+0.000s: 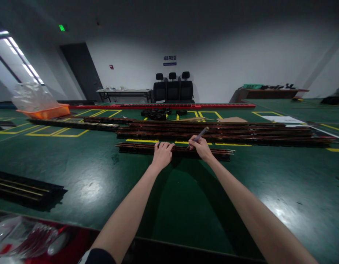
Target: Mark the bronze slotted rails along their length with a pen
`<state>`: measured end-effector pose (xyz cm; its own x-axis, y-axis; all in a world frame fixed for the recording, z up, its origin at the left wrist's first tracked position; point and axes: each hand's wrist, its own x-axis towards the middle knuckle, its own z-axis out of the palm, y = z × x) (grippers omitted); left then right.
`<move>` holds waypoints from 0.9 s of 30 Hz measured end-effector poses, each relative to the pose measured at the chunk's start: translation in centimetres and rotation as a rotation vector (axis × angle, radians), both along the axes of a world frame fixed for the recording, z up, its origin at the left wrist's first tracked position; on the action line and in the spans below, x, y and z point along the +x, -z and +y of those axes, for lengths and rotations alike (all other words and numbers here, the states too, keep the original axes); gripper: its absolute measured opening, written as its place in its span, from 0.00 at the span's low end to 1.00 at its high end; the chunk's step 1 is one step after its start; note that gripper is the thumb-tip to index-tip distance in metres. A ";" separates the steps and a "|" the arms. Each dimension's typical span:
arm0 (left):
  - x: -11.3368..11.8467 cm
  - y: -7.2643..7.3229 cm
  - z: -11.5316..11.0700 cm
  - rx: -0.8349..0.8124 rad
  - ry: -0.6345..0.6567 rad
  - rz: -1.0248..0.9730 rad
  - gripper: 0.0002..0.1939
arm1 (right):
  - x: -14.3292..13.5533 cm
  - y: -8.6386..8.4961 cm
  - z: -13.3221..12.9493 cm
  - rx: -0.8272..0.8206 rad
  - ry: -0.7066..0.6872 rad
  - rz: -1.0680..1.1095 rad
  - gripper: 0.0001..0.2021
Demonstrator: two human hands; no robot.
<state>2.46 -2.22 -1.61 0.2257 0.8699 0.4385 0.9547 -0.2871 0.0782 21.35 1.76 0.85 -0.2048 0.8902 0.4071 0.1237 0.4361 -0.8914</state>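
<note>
A long dark rail with copper-coloured rods (136,147) lies crosswise on the green table (103,220) in front of me. My left hand (162,156) rests on the middle of this rail, fingers spread over its top. To the right of it, my right hand (200,147) grips a pen-like marker (201,133), its back end pointing up and right. The marker's tip is down by the rail; whether it touches cannot be made out. Right behind lies a wide stack of similar long rails (240,134).
An orange basket with clear plastic bags (45,111) stands at the back left. More rails (23,189) lie at the left front edge. Black parts (154,113), a cardboard piece (232,120) and white paper (282,119) lie farther back. Below the front edge are plastic-wrapped items (23,236).
</note>
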 end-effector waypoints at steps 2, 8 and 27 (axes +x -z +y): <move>0.0 0.1 0.0 -0.001 -0.001 -0.003 0.23 | 0.0 0.1 0.1 -0.001 0.013 0.024 0.12; -0.1 0.3 0.2 0.028 0.006 0.004 0.22 | 0.1 0.4 0.2 0.015 0.031 0.058 0.10; 0.1 -0.1 0.0 -0.007 0.013 -0.002 0.24 | 0.0 0.0 -0.1 0.021 0.038 0.011 0.11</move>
<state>2.55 -2.24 -1.55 0.2366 0.8697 0.4332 0.9506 -0.2994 0.0818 21.40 1.62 0.87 -0.1660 0.8885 0.4277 0.1311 0.4498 -0.8835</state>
